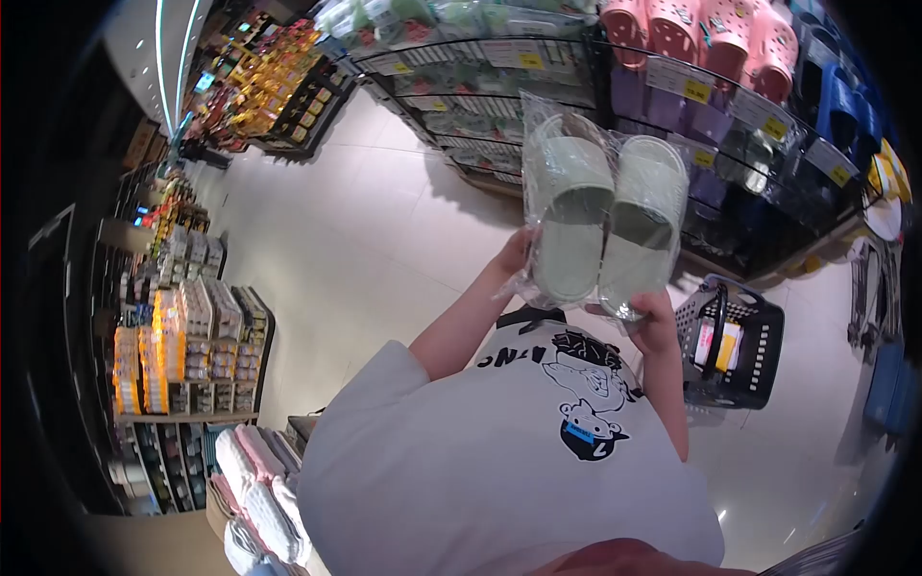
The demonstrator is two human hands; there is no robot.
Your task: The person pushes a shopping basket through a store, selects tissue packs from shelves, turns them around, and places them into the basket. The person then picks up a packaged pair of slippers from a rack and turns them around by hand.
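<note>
A pair of pale green slide slippers [573, 240] lies side by side inside a clear, crinkled plastic bag [538, 125], held up in front of my chest. My left hand [519, 253] is closed on the bag's left edge, its fingers partly hidden behind the plastic. At the lower right end, my right hand [654, 321] grips the right slipper through the bag, thumb on top. The slippers' straps point away from me, towards the shelves.
Shelves ahead hold bagged slippers [384, 19] and pink clogs [725, 38] above price tags. A black shopping basket [759, 350] with packages inside stands on the floor to the right. Folded towels [264, 490] are stacked at lower left, with product displays [216, 336] beyond.
</note>
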